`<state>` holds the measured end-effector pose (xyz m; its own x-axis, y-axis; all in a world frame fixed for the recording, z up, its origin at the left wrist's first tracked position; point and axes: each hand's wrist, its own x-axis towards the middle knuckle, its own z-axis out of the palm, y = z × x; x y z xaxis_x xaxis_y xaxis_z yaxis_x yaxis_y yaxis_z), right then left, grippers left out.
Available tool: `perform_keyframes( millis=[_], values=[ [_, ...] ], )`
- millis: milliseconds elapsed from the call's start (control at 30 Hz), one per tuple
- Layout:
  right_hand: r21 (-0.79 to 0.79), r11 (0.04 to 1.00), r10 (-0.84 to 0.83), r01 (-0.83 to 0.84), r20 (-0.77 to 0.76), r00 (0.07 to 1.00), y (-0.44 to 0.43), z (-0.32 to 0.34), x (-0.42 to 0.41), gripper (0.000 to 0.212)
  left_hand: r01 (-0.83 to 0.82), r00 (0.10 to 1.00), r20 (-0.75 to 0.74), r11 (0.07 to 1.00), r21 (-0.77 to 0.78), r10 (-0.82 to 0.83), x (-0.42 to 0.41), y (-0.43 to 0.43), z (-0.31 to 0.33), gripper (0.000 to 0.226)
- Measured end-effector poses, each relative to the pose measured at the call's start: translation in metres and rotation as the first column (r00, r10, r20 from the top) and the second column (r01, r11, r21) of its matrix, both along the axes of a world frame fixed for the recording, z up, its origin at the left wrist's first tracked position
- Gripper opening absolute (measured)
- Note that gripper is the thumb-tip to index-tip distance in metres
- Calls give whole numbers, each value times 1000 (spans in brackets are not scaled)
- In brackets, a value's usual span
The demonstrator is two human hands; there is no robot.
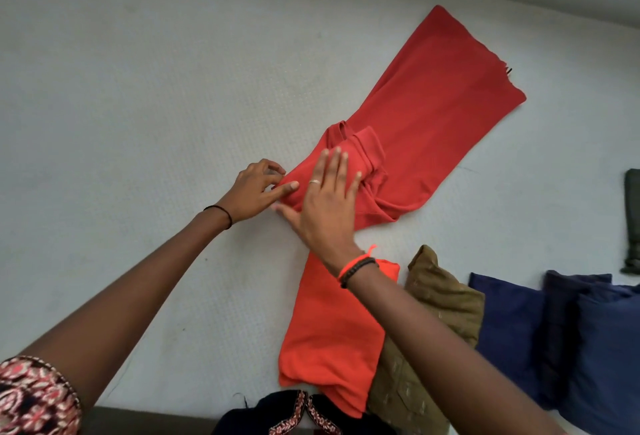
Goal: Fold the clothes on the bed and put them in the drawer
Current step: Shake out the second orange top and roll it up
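A red polo shirt (426, 116) lies spread on the white bed (138, 105), its body stretching to the upper right and its collar near the middle. My left hand (254, 190) pinches the shirt's near-left edge with curled fingers. Beside it, my right hand (327, 197) presses flat on the shirt next to the collar, fingers straight and spread. A folded orange garment (329, 334) rests nearer to me, partly under my right forearm. No drawer is in view.
An olive-brown folded garment (440, 303) lies right of the orange one. Dark blue clothes (554, 330) are piled at the lower right. A dark embroidered garment (298, 414) sits at the bed's near edge. A dark green item (632, 223) is at the right border.
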<state>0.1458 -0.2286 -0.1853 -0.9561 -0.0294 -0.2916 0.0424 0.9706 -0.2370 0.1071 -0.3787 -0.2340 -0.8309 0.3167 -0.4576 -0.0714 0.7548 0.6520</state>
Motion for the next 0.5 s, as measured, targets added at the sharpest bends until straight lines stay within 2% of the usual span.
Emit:
perform_keyframes(
  millis=[33,100,133,267,300,367,433,500],
  values=[
    [6,1000,3,-3,85,996,-3,-5,7,125,-4,1000,-14,1000,7,4,-1,1,3,73],
    [55,998,4,-12,144,990,-5,-15,17,135,-6,999,-44,1000,4,6,-4,2,9,66],
    [92,996,4,-18,151,989,-6,-18,21,132,0,999,-54,1000,1,0,-4,4,11,60],
    [216,975,-71,54,71,995,-7,-23,23,92,-1,998,-62,1000,25,3,-6,12,24,43],
    [218,974,-73,59,54,996,-6,-22,23,89,6,998,-67,999,43,-3,-9,13,29,42],
    [198,978,-67,58,37,997,-4,-17,23,85,66,998,-15,997,50,-65,-16,11,40,56],
    [176,984,-41,37,15,999,-3,-16,27,84,162,987,16,987,-18,-161,-24,10,51,64],
    [174,985,-15,11,21,1000,-4,-15,34,85,134,978,-155,990,-39,-139,-35,12,60,57]
  ],
)
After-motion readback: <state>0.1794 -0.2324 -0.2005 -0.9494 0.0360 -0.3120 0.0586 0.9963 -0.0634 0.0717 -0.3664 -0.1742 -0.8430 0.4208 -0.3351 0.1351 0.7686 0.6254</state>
